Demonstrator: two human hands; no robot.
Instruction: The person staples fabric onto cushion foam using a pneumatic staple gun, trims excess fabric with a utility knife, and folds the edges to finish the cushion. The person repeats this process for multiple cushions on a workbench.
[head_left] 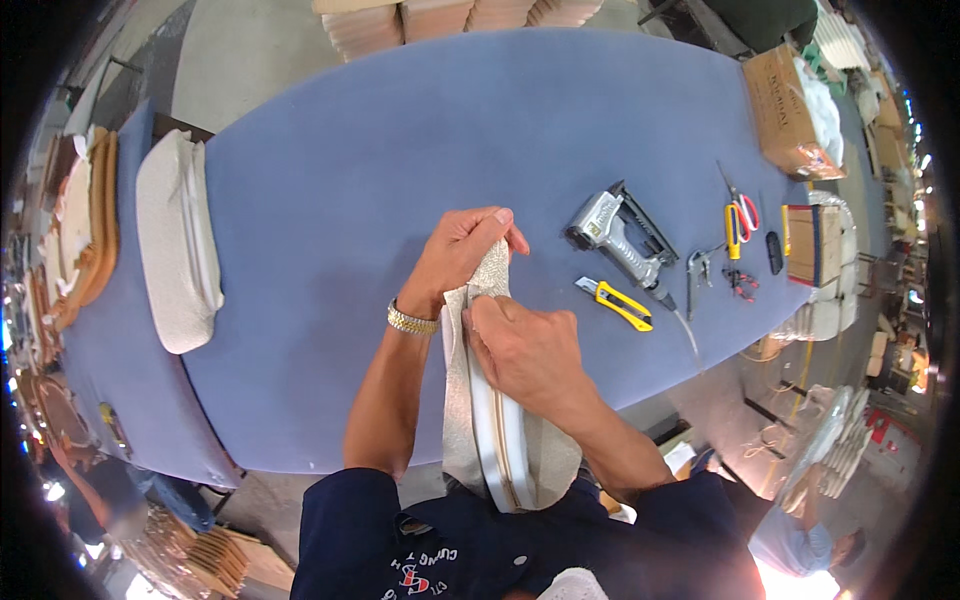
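Note:
A long, narrow padded piece stands against my body, with beige textured fabric point(458, 425) around it. White foam point(486, 425) and a thin brown strip show along its open edge. At the far end, my left hand point(462, 250) is closed on the fabric, its fingers partly hidden behind. My right hand point(530, 352) is closed just nearer to me, fingers pinched at the fabric's edge over the foam. Right of my hands, a yellow utility knife point(618, 304) and a silver staple gun point(612, 232) with a hose lie on the blue table point(400, 130).
A beige fabric-covered cushion point(172, 240) lies at the table's left end. Toward the right lie red-handled scissors point(745, 215), small red pliers point(742, 284) and an air blow gun point(696, 275). A cardboard box point(782, 108) stands at the far right corner. Other people are at the lower sides.

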